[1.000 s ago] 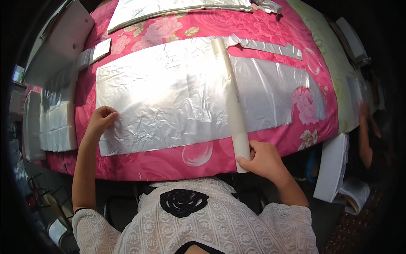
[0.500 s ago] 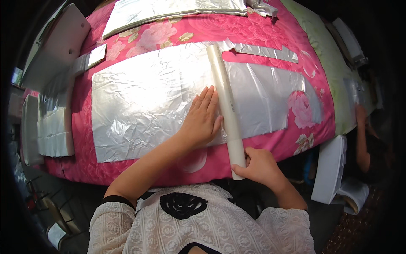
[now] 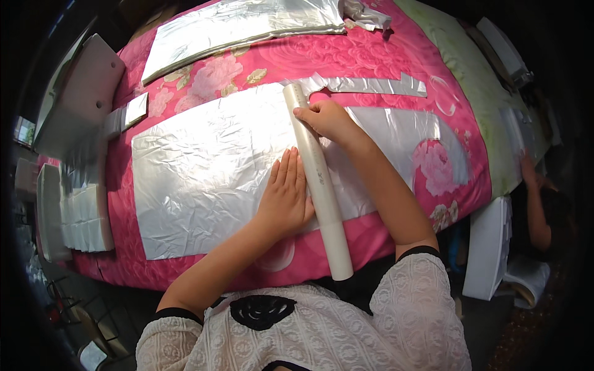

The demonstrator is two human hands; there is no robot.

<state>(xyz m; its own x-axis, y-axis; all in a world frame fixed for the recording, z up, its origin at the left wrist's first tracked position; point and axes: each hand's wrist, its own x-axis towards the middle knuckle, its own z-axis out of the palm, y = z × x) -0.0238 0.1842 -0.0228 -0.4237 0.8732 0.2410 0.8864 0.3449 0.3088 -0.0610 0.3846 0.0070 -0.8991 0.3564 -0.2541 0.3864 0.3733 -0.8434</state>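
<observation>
A long pale roll [image 3: 320,179] lies slanted across a thin, shiny, silvery-white plastic sheet [image 3: 185,185]. The near end of the roll juts past the sheet's front edge. My left hand [image 3: 283,201] is flat on the sheet just left of the roll, fingers stretched out. Near the roll's far end, my right hand [image 3: 328,120] grips it with the thumb on top; the other fingers are partly hidden. To the right of the roll spreads more of the sheeting [image 3: 387,142], with a curved cutout. A narrow strip of film [image 3: 377,85] extends rightward beyond the far end.
A pink floral cover [image 3: 272,59] lies under everything. Folded silvery sheets [image 3: 241,28] are stacked at the back. White packs [image 3: 85,204] and a pale panel [image 3: 80,93] stand at left. Another person's arm [image 3: 537,210] shows at far right, near white boards [image 3: 489,247].
My right hand has moved from the roll's near end to its far end and grips there. The left hand remains flat on the sheet. The whole view has shifted slightly.
</observation>
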